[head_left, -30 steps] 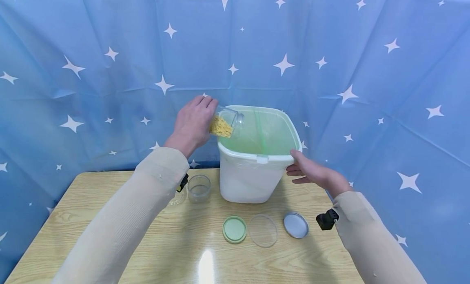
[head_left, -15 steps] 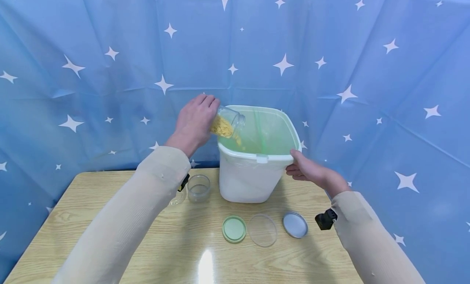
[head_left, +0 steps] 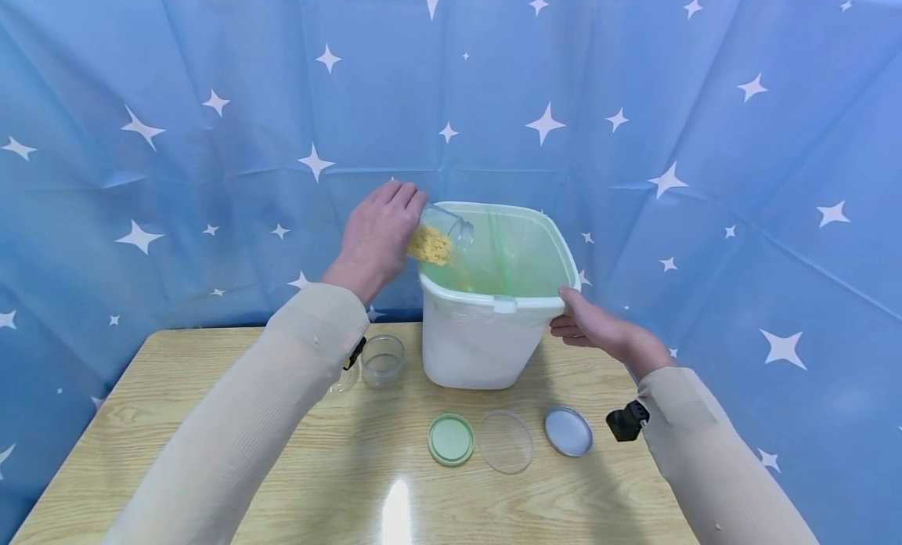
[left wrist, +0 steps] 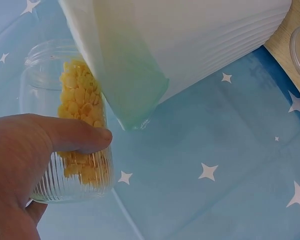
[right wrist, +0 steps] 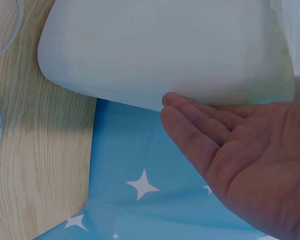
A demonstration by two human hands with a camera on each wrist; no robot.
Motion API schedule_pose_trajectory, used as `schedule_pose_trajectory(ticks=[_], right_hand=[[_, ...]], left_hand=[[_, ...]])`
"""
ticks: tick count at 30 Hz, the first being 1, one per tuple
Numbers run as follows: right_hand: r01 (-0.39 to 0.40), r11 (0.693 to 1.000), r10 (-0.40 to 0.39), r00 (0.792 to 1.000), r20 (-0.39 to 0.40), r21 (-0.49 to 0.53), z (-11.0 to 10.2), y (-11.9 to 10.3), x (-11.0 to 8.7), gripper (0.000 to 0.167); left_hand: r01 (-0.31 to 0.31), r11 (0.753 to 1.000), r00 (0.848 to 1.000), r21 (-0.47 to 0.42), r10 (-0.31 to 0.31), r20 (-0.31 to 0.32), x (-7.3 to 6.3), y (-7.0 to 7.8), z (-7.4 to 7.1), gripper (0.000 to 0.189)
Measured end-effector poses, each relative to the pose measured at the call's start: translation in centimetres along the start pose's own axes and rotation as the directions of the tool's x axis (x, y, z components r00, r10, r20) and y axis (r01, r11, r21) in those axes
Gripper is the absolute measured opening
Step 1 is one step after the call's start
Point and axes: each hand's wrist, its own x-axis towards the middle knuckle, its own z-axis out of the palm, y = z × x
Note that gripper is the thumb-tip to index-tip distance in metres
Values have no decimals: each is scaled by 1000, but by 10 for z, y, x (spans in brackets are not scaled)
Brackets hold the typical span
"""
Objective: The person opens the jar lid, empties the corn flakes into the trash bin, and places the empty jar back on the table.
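Note:
My left hand (head_left: pixel 380 236) grips a clear ribbed jar (left wrist: pixel 40 97) around its body. Small yellow flaky pieces (left wrist: pixel 81 95) lie along one side inside the jar. The jar is tipped on its side, its uncovered mouth over the left part of a white bin (head_left: pixel 472 345). A translucent green bag (head_left: pixel 524 251) lines the bin, and a faint yellow trace shows below the jar's mouth. At the bin's right front corner, my right hand (head_left: pixel 599 322) holds the rim, thumb on top and fingers below against the outer wall. In the right wrist view the thumb is hidden.
On the wooden table (head_left: pixel 303 467), a clear round container (head_left: pixel 383 361) stands left of the bin, near another clear round piece (head_left: pixel 345 379). In front lie a green lid (head_left: pixel 451 439), a clear disc (head_left: pixel 505 442) and a silvery lid (head_left: pixel 568 431). A starred blue curtain (head_left: pixel 232 153) hangs behind.
My left hand has shifted slightly right with the jar. Yellow pieces fell from its mouth half a second ago; now only a faint trace shows. My right hand stays at the rim.

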Motion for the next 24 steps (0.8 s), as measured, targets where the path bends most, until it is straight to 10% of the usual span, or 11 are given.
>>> schedule_pose_trajectory(ticks=[24], right_hand=[[13,1000,-13,1000,2,18,2,-1,2,83]], left_hand=[[-27,998,999,48,28,-33,0,3,0,69]])
